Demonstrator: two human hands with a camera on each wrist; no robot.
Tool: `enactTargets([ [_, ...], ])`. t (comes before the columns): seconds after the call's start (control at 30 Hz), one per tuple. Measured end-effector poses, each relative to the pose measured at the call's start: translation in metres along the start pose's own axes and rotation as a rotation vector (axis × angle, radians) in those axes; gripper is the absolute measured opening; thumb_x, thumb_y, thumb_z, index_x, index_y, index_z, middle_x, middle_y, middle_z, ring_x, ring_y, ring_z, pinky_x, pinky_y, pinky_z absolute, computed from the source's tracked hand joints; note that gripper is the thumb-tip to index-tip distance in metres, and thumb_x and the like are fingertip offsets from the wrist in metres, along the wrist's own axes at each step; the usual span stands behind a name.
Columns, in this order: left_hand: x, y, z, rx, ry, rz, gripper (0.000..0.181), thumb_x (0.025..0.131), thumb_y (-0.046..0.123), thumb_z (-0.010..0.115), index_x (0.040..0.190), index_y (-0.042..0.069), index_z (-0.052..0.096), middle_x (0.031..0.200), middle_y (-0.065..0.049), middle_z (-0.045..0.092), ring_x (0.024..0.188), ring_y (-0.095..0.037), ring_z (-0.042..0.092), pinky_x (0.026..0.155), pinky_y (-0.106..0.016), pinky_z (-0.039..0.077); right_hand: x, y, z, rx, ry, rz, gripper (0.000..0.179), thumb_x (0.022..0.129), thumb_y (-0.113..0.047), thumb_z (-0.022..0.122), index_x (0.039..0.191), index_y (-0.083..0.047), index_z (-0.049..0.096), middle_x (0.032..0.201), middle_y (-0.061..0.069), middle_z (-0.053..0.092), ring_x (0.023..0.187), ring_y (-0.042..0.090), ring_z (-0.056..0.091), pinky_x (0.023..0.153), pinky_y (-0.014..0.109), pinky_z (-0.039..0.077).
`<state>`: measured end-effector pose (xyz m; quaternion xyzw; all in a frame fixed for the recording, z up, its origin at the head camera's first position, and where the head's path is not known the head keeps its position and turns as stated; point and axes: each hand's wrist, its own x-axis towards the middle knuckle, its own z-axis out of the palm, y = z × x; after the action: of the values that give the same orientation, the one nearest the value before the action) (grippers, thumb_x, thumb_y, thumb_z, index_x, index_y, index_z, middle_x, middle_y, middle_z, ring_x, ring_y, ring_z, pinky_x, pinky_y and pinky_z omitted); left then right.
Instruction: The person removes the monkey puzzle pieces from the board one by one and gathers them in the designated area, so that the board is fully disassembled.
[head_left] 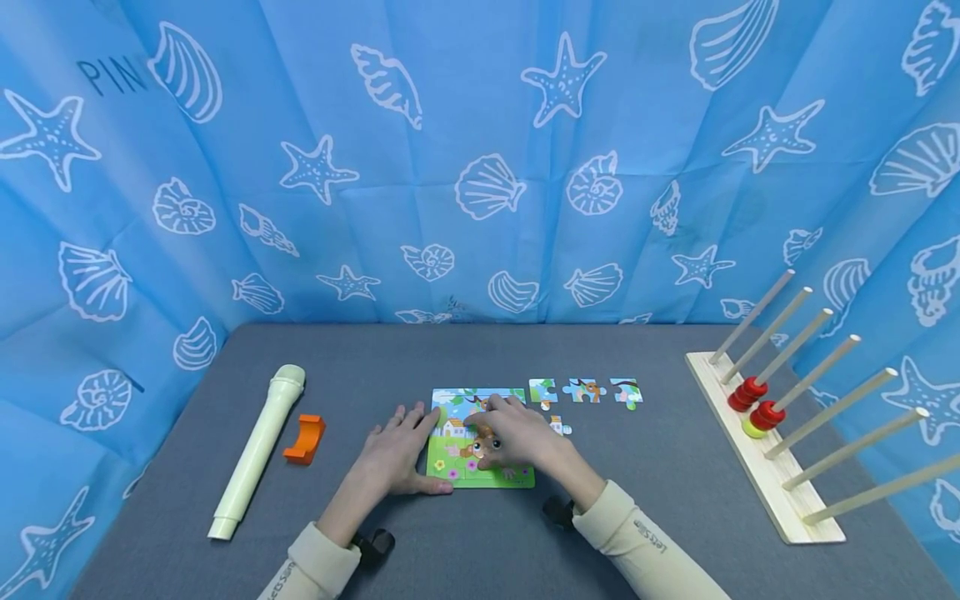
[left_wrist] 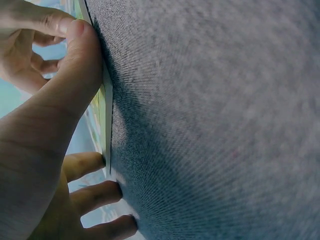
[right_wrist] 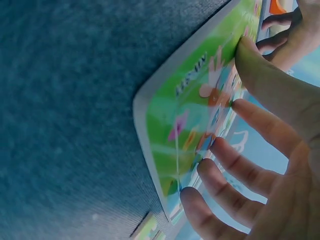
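Observation:
A picture puzzle with a cartoon animal, a house and flowers on green lies flat on the grey table. My left hand is spread at its left side, the thumb along the near left corner and the fingertips by the left edge. From above, my right hand touches the puzzle and covers part of its upper right. In the right wrist view its fingertips rest on the puzzle surface, spread and slightly bent. Neither hand grips anything visible. Just right of the board, a loose puzzle piece is partly hidden by the right hand.
Several loose pieces lie beyond the right hand, among them a corner piece and a piece with an animal. Left stand a pale toy microphone and an orange curved block. A wooden peg rack with beads stands right.

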<state>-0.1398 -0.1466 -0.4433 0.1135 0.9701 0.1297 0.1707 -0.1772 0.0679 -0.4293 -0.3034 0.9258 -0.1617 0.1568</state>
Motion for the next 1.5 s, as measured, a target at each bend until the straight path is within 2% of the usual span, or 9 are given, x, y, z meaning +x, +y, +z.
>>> enactTargets([
  [0.27,-0.0007,0.0003,-0.0003,0.004,0.003,0.0,0.11,0.075,0.063,0.084,0.16,0.014,0.034,0.167,-0.021,0.031,0.153,-0.049,0.03,0.113,-0.073,0.033,0.001,-0.0025,-0.0017,-0.015,-0.043,0.058,0.063,0.084,-0.032,0.085,0.142,-0.023,0.063,0.119,0.007,0.057,0.093,0.018,0.046,0.071,0.034,0.042],
  [0.8,-0.0009,0.0007,0.0011,0.001,0.003,-0.004,0.11,0.075,0.062,0.084,0.16,0.014,0.035,0.166,-0.021,0.031,0.153,-0.049,0.03,0.113,-0.074,0.033,0.0047,-0.0033,-0.0031,-0.005,-0.073,0.089,0.064,0.082,-0.033,0.088,0.14,-0.027,0.061,0.127,0.009,0.057,0.11,0.026,0.053,0.087,0.049,0.052],
  [1.0,-0.0016,0.0002,0.0012,0.001,0.002,-0.003,0.11,0.075,0.063,0.084,0.16,0.014,0.035,0.166,-0.021,0.031,0.152,-0.049,0.03,0.113,-0.074,0.033,0.004,-0.0032,-0.0014,0.002,-0.06,0.094,0.065,0.081,-0.033,0.088,0.139,-0.028,0.061,0.124,0.009,0.057,0.106,0.024,0.052,0.085,0.047,0.052],
  [1.2,-0.0004,-0.0008,0.0016,0.0,0.008,0.002,0.109,0.075,0.063,0.084,0.16,0.014,0.035,0.167,-0.021,0.031,0.152,-0.049,0.03,0.113,-0.074,0.033,0.0025,-0.0055,-0.0003,0.024,-0.008,0.078,0.062,0.079,-0.028,0.09,0.135,-0.026,0.062,0.122,0.011,0.059,0.103,0.027,0.055,0.084,0.05,0.054],
  [1.5,0.0017,-0.0009,0.0025,0.013,0.005,-0.009,0.11,0.074,0.064,0.083,0.16,0.014,0.035,0.166,-0.021,0.031,0.152,-0.049,0.03,0.113,-0.074,0.033,0.0009,-0.0081,-0.0001,0.028,0.054,0.04,0.06,0.079,-0.02,0.09,0.133,-0.022,0.064,0.114,0.01,0.057,0.09,0.023,0.051,0.071,0.042,0.05],
])
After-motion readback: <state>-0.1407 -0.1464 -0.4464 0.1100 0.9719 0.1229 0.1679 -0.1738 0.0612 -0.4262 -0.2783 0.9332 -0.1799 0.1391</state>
